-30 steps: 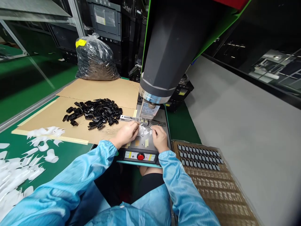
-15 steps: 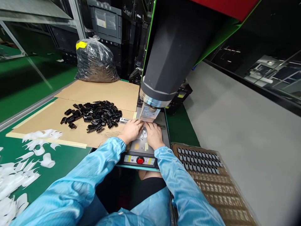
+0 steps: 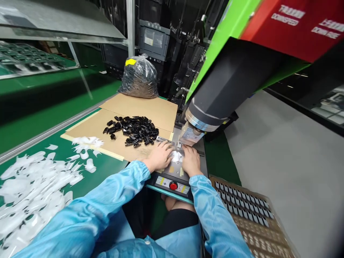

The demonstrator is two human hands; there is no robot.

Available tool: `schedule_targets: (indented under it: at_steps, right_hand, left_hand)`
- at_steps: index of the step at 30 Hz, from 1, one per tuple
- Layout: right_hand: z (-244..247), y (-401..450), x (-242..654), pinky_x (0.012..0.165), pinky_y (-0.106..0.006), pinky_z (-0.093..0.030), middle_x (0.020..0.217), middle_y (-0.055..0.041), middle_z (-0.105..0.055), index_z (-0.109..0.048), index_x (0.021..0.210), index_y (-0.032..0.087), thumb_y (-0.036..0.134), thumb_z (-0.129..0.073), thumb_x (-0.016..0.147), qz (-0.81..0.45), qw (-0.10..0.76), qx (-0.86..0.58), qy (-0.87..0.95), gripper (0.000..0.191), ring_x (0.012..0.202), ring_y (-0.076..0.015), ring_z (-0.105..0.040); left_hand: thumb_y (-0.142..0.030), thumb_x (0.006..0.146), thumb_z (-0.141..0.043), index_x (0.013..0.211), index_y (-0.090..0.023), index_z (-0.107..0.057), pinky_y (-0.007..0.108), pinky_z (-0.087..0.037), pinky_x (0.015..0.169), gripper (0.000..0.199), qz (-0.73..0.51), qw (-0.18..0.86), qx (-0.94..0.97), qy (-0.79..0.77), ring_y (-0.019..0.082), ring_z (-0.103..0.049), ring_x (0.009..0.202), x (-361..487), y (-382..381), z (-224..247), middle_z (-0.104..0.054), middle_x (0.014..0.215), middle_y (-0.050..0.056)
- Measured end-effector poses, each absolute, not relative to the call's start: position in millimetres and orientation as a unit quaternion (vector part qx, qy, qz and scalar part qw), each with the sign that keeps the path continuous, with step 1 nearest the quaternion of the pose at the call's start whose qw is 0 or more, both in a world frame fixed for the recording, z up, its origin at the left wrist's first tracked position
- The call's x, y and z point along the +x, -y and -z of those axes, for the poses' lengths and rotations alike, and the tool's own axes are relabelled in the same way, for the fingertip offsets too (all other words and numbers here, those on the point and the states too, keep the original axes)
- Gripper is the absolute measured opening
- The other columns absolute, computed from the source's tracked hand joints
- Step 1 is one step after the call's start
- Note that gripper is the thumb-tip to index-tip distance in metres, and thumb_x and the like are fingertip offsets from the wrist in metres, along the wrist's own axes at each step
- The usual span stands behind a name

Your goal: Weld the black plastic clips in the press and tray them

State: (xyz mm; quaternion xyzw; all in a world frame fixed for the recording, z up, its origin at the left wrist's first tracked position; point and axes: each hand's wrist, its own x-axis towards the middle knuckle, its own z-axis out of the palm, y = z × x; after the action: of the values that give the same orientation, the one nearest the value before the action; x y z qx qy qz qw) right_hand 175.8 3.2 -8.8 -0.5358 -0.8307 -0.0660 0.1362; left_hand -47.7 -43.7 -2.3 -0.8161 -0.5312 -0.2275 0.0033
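Note:
My left hand [image 3: 160,156] lies over the left side of a flat metal machine bed [image 3: 168,170], fingers stretched toward a small fixture [image 3: 179,144]. My right hand [image 3: 191,160] rests on the right side of it, fingertips beside the fixture. Between the hands lies a crumpled-looking white thin piece [image 3: 176,156]; whether the left fingertips touch it I cannot tell. Just above and behind the right fingers is the metal head [image 3: 190,134] of a dark press machine [image 3: 215,91]. Both hands look open, with nothing visible in their grip.
Small black plastic parts [image 3: 139,129] are heaped on cardboard [image 3: 158,107] at the left. Curved white film scraps [image 3: 40,179] cover the green table nearby. A red button [image 3: 173,185] sits at the bed's front. A tray of small grey parts [image 3: 242,202] stands at the lower right.
My hands have moved apart from their close position under the machine head, so the fixture and white piece show between them. The view has shifted left.

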Motion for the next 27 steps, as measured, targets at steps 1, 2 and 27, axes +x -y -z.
schedule_targets:
  at_steps: [1, 2, 27]
  right_hand:
    - [9, -1, 171, 0.110, -0.045, -0.039, 0.147, -0.0129, -0.063, -0.062, 0.144, 0.019, 0.011, -0.052, 0.093, 0.067, 0.149, -0.536, 0.828, 0.053, 0.134, -0.0329, -0.047]
    - [9, 1, 165, 0.110, -0.045, -0.039, 0.143, -0.0133, -0.064, -0.065, 0.140, 0.018, 0.013, -0.053, 0.093, 0.065, 0.166, -0.535, 0.826, 0.048, 0.132, -0.0328, -0.048]
    - [22, 9, 82, 0.092, -0.036, -0.054, 0.112, -0.0088, -0.065, -0.069, 0.115, 0.022, 0.020, -0.058, 0.098, -0.116, 0.353, -0.465, 0.803, 0.020, 0.098, -0.0237, -0.064]
  left_hand:
    - [-0.040, 0.103, -0.055, 0.143, -0.018, -0.062, 0.052, -0.039, 0.122, 0.046, 0.232, 0.004, -0.801, 0.551, 0.034, -0.047, 0.146, -64, 54, 3, -0.060, 0.153, 0.013]
    - [-0.040, 0.103, -0.055, 0.143, -0.018, -0.061, 0.052, -0.041, 0.118, 0.046, 0.237, 0.005, -0.779, 0.580, 0.034, -0.050, 0.142, -81, 64, 5, -0.061, 0.151, 0.014]
    - [-0.039, 0.105, -0.052, 0.112, -0.024, -0.070, 0.046, -0.042, 0.090, 0.024, 0.260, 0.013, -0.648, 0.716, 0.033, -0.063, 0.106, -145, 100, 22, -0.073, 0.109, 0.012]
